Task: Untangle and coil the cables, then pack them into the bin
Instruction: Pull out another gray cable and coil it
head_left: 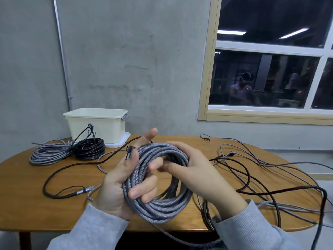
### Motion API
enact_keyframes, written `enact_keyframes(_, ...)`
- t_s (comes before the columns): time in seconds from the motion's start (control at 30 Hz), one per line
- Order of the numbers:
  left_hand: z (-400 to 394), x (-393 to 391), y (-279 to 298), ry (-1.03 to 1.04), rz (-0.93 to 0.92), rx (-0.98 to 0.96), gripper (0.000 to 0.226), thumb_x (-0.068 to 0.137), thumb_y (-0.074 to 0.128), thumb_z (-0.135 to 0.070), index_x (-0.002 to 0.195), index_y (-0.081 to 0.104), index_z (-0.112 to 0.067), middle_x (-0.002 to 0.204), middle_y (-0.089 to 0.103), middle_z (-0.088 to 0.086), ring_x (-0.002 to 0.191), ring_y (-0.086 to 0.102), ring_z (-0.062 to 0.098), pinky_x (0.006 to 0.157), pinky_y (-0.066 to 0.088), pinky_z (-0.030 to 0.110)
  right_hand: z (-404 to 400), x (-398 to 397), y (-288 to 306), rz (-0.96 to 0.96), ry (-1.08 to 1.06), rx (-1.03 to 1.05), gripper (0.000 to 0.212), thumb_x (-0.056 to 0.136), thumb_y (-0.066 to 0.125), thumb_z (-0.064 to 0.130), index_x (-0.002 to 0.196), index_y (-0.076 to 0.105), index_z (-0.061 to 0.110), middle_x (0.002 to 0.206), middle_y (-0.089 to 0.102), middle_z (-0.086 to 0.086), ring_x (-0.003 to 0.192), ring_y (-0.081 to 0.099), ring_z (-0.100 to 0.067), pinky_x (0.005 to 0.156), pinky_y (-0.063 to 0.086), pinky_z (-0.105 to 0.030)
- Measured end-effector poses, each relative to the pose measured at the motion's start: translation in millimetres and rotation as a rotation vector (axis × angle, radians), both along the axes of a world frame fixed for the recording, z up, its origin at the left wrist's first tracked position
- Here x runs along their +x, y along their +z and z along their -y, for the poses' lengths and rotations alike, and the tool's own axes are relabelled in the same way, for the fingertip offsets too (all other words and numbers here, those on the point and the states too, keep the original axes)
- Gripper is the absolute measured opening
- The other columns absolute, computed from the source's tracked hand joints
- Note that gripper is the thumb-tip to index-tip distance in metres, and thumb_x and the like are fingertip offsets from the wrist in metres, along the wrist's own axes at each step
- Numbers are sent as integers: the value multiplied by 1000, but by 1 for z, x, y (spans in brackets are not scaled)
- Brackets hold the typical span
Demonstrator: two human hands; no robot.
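Observation:
A grey braided cable coil [162,208] is held upright above the front of the wooden table [21,177]. My left hand [117,181] grips the coil's left side, thumb pinning its metal plug [130,152] against the loops. My right hand [194,170] holds the coil's upper right, fingers curled through the middle. A tail of the same cable hangs off the table's front edge. A cream bin [97,125] stands at the back left. In front of the bin lie a coiled grey cable [48,154] and a coiled black cable [90,148].
Loose dark brown and grey cables [252,177] sprawl tangled over the table's right half. A dark cable with a silver connector [81,191] loops across the left front. The bin's white lid [124,141] lies under it. A grey wall and a window are behind.

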State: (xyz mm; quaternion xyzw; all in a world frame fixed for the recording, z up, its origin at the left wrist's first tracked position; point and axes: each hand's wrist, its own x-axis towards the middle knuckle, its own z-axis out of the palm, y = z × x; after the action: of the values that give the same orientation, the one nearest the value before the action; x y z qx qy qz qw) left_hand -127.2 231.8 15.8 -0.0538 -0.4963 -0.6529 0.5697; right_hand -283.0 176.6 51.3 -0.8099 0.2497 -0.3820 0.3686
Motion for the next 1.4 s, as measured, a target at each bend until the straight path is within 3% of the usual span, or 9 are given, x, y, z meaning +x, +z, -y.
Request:
enact_keyframes(0.17,2,2,1,-59,34,38,54,105,34,-27,152,9,-19,96,48,14,52,39,10,56,41,26,-7,1,0,64,-3,40,9,90,59,10,90,62,18,47,54,13,39,49,-12,47,49,-33)
enact_keyframes(0.57,5,7,-4,-108,61,43,59,103,40,-32,153,11,-24,87,51,9,47,43,9,52,44,24,-7,3,-4,78,-11,6,14,91,59,13,86,61,26,51,55,13,37,46,-10,41,39,-25)
enact_keyframes(0.67,6,9,-4,1,111,134,62,96,53,-40,148,28,-16,86,56,10,51,56,13,56,50,30,-5,3,-8,100,-71,28,7,91,60,16,87,62,22,48,52,11,36,44,-7,40,37,-21)
enact_keyframes(0.83,6,8,-1,575,274,326,79,45,88,-60,102,71,-8,81,66,14,61,63,25,61,57,35,6,0,-12,141,-285,-39,5,90,61,23,87,62,27,62,59,4,52,57,-18,49,53,-37)
enact_keyframes(1.03,7,0,-9,826,455,349,71,67,74,-53,126,55,-18,104,71,11,97,69,26,80,56,40,15,-5,-14,213,-425,-28,9,93,57,23,86,56,29,69,59,-1,61,60,-25,57,54,-44)
enact_keyframes(1.13,5,7,-12,974,761,370,62,70,67,-62,120,54,-29,103,71,3,79,72,21,74,57,39,19,-11,-11,262,-479,-17,10,93,56,23,85,54,27,76,61,-12,67,62,-35,57,53,-48)
enact_keyframes(1.2,3,10,-13,985,889,411,53,71,58,-60,111,57,-26,85,67,5,54,65,22,52,55,31,23,-14,-10,289,-514,-27,12,94,55,24,83,52,29,79,61,-13,72,61,-39,59,53,-49)
enact_keyframes(1.3,2,9,-10,995,737,375,49,66,64,-55,90,64,-12,57,54,8,34,49,15,34,38,20,27,-17,-10,330,-546,-33,13,94,55,23,84,51,31,80,61,-13,73,61,-39,60,53,-49)
enact_keyframes(1.4,3,7,-6,1039,549,253,58,42,82,-71,65,68,-20,48,53,6,37,49,15,38,41,21,30,-18,-13,334,-568,-35,15,93,56,22,85,49,33,78,60,-9,72,61,-36,61,54,-50)
